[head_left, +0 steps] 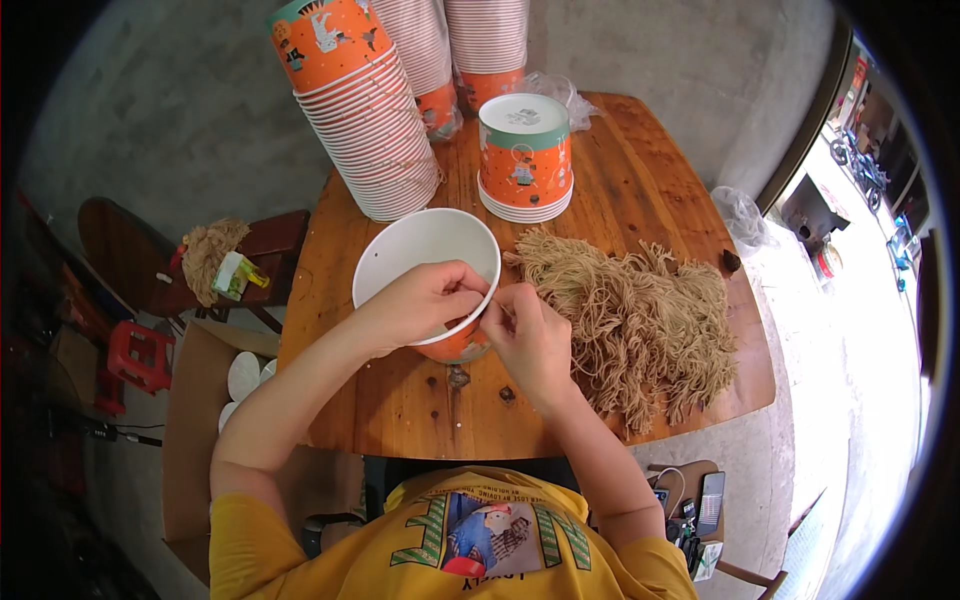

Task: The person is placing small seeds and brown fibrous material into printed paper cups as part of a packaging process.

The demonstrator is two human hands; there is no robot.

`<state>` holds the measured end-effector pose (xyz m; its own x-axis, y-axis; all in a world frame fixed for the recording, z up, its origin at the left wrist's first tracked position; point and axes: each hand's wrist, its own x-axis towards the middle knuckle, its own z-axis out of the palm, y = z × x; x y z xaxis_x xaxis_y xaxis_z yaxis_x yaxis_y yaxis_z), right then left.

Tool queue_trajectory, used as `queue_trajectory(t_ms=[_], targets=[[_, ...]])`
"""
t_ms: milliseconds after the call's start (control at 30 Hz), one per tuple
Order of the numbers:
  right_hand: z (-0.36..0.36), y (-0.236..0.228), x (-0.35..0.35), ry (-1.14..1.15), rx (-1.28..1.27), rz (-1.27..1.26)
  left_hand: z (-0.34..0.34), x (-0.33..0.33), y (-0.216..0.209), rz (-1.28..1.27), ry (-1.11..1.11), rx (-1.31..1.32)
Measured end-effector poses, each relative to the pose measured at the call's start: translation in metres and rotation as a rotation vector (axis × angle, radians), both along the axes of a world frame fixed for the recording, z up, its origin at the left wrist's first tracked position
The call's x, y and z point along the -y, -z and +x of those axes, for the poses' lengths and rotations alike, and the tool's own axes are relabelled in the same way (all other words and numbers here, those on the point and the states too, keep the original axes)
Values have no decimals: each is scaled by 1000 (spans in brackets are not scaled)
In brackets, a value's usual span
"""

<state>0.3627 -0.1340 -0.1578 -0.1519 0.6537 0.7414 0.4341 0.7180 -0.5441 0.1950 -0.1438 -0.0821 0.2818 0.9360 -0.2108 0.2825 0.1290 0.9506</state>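
Note:
An open paper bucket (pixel 378 262), white inside and orange outside, stands on the wooden table in front of me, tilted slightly toward me. A small dark hole shows in its far left wall. My left hand (pixel 437 298) reaches over the rim into the bucket, fingers pinched together against the right inner wall. Just outside that same part of the rim, my right hand (pixel 527 335) is closed in a pinch facing the left fingertips. Whatever lies between the fingers is too small to make out. Right of my hands lies a pile of tan twisted cords (pixel 635 325).
A tall leaning stack of paper buckets (pixel 365 140) stands behind, with bagged stacks (pixel 487 45) beyond. A short upside-down stack (pixel 525 160) sits at the table's far middle. Left of the table (pixel 350 420) are a cardboard box (pixel 195 400), a red stool (pixel 140 355) and a chair bearing more cords (pixel 212 255).

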Motion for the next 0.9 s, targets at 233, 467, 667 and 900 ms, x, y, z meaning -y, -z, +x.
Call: queue_trajectory(t_ms=[233,467,667,900], targets=[[12,5,5,-139,-68,-350,4,-6,21,204,58,-351],[33,-1,-10,-379,-316,-715,-9,-3,10,373,-6,-410],[32,-34,-25,-473,-202,-713,-1,-3,-7,585,-10,-453],[21,-25,-38,-610,-299,-791,8,-5,-3,291,-147,69]])
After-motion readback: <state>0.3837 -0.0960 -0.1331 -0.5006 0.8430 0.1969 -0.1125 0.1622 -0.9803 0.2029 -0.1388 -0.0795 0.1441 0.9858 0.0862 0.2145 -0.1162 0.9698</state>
